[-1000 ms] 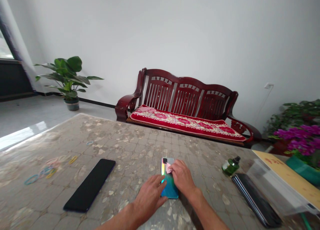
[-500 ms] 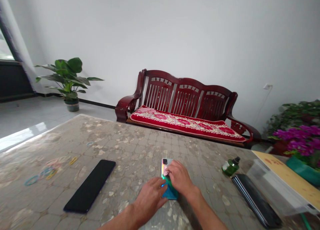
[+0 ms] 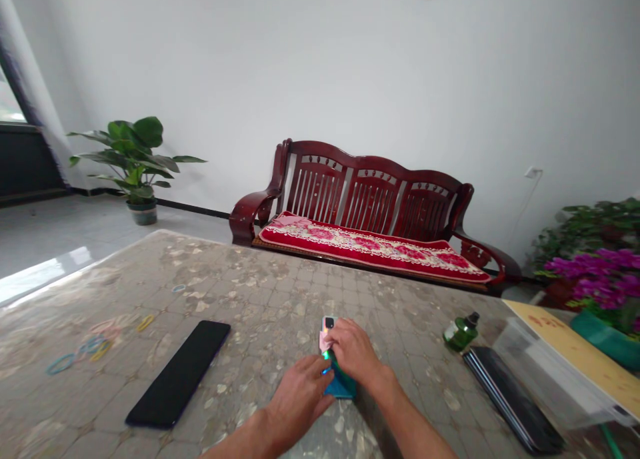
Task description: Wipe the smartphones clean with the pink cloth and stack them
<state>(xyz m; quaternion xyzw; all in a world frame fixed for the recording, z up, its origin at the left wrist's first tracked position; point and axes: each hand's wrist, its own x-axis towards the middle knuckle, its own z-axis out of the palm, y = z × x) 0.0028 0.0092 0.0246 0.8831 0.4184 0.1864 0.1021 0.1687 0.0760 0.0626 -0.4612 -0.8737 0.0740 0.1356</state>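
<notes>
A smartphone point(image 3: 341, 388) with a shiny blue-green, rainbow-tinted back lies face down on the table, its camera block at the far end. My left hand point(image 3: 301, 387) grips it along the left edge, fingertips over the back and thumb near the close end. Pinched under the fingers of my right hand point(image 3: 354, 354) is a small pale pink cloth point(image 3: 325, 342), pressed on the phone's back below the camera and reaching the left edge. My right hand hides much of the phone's upper right side. Left of my hands, a second phone point(image 3: 180, 374) lies with its black screen up.
Several coloured rubber bands point(image 3: 95, 344) lie at the left of the patterned table point(image 3: 260, 299). At the right stand a green spray bottle point(image 3: 461, 332), a black glossy case point(image 3: 513, 399) and a clear plastic box point(image 3: 535, 372). A wooden bench point(image 3: 370, 192) is beyond the table.
My right hand has slid the pink cloth slightly left, onto the phone's left edge. My left hand keeps its place on the phone.
</notes>
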